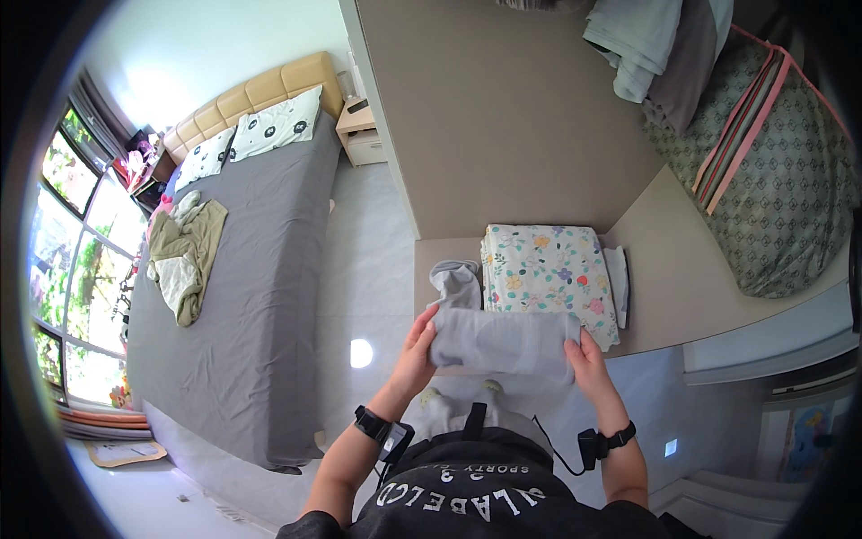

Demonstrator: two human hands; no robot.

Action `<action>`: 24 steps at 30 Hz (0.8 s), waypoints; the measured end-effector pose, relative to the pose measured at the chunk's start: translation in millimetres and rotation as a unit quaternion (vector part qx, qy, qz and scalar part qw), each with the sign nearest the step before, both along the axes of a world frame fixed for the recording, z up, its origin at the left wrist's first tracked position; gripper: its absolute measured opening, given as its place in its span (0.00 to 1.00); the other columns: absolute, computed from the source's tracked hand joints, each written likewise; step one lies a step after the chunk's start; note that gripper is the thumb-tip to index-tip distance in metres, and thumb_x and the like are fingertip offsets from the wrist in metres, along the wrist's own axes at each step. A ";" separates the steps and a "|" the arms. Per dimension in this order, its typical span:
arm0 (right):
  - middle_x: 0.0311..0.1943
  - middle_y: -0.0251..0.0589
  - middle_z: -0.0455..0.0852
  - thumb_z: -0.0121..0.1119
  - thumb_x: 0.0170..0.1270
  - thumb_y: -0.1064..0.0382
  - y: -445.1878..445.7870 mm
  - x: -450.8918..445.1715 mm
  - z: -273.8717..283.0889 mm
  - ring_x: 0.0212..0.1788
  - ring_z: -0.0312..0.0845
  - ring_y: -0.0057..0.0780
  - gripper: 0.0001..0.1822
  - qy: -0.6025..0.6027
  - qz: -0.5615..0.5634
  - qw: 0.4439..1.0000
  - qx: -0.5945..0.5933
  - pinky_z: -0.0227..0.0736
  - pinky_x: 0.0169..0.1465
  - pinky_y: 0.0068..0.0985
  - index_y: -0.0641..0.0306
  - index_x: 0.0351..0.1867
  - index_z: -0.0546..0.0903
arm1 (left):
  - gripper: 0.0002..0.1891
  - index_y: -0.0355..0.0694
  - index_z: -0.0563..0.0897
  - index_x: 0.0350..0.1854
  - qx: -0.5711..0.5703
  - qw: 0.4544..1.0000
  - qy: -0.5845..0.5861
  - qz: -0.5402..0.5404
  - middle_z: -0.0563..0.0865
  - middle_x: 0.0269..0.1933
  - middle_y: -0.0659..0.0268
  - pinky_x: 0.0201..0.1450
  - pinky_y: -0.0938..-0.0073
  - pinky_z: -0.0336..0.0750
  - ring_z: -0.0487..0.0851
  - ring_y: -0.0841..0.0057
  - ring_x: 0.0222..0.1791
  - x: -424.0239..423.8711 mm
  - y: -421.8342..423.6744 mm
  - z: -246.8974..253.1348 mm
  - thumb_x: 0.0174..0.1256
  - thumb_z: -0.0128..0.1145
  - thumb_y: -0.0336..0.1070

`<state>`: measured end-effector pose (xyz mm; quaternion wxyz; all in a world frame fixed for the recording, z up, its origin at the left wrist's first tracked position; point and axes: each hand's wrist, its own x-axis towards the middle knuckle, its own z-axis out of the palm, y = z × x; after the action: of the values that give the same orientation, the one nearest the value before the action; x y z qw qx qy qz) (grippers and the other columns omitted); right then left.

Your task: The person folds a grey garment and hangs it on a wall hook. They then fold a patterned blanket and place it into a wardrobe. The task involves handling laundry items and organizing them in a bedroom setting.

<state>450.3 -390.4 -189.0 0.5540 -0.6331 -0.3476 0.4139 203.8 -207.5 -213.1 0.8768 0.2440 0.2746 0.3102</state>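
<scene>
A folded grey cloth (502, 342) is stretched between my two hands at waist height. My left hand (419, 352) grips its left end, with the thumb on top, and my right hand (586, 360) grips its right end. Just beyond it, on a beige shelf (431, 250), lies a folded floral fabric (544, 266), partly covered by the cloth in my hands. A crumpled light grey cloth (459, 281) lies to the left of the floral stack. At its right edge sits a folded white and grey item (621, 286).
A large patterned bag (774, 175) with pink trim stands on the shelf at right, below hanging clothes (646, 54). The cabinet's side panel (397, 135) rises ahead. At left is a bed with a grey sheet (249, 269), pillows and a crumpled olive garment (188, 256).
</scene>
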 end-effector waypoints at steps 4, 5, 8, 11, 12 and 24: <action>0.44 0.30 0.78 0.48 0.71 0.63 9.2 19.5 -15.3 0.43 0.68 0.15 0.20 -0.052 -0.045 0.997 0.015 0.66 0.51 0.17 0.69 0.61 0.69 | 0.27 0.39 0.60 0.70 0.169 0.970 0.140 -0.108 0.68 0.64 0.65 0.65 0.77 0.60 0.66 0.79 0.63 31.4 -1.6 -3.7 0.69 0.50 0.27; 0.43 0.30 0.78 0.49 0.70 0.63 8.3 25.9 -16.7 0.43 0.68 0.15 0.20 -0.079 -0.050 0.996 0.010 0.66 0.50 0.17 0.69 0.60 0.69 | 0.27 0.38 0.60 0.69 0.275 0.949 0.130 -0.082 0.68 0.65 0.64 0.65 0.77 0.59 0.65 0.79 0.64 36.0 -0.9 -4.1 0.69 0.49 0.26; 0.42 0.29 0.78 0.50 0.70 0.63 1.3 46.9 -18.1 0.41 0.69 0.15 0.19 -0.098 -0.035 0.994 -0.023 0.67 0.48 0.18 0.68 0.60 0.70 | 0.25 0.36 0.61 0.68 0.448 0.881 0.151 -0.029 0.68 0.66 0.62 0.66 0.77 0.57 0.62 0.76 0.68 50.8 5.0 -11.0 0.69 0.46 0.24; 0.42 0.35 0.81 0.51 0.68 0.64 1.0 64.9 -26.4 0.40 0.75 0.23 0.18 -0.172 -0.040 0.984 0.026 0.69 0.47 0.21 0.66 0.58 0.72 | 0.25 0.36 0.61 0.68 0.484 0.851 0.202 0.011 0.71 0.63 0.57 0.62 0.76 0.64 0.69 0.74 0.62 67.0 9.6 -32.6 0.69 0.48 0.27; 0.42 0.39 0.81 0.53 0.67 0.64 2.6 69.6 -31.9 0.41 0.76 0.28 0.19 -0.213 -0.026 0.977 -0.017 0.70 0.47 0.22 0.65 0.58 0.71 | 0.25 0.35 0.62 0.67 0.424 0.866 0.264 -0.020 0.73 0.61 0.56 0.59 0.76 0.67 0.72 0.75 0.59 74.3 9.9 -43.7 0.69 0.50 0.29; 0.47 0.52 0.81 0.59 0.62 0.60 -5.4 60.0 -126.7 0.46 0.79 0.42 0.27 -0.369 -0.187 0.901 -0.133 0.72 0.47 0.32 0.65 0.60 0.65 | 0.14 0.34 0.77 0.47 0.257 0.919 0.239 -0.179 0.83 0.38 0.70 0.43 0.82 0.71 0.76 0.85 0.37 68.8 -9.8 -122.9 0.68 0.56 0.39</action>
<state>510.4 -395.7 -315.8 0.3641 -0.8616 -0.3439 0.0822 272.6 -217.3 -335.9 0.7335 0.5724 0.3383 0.1407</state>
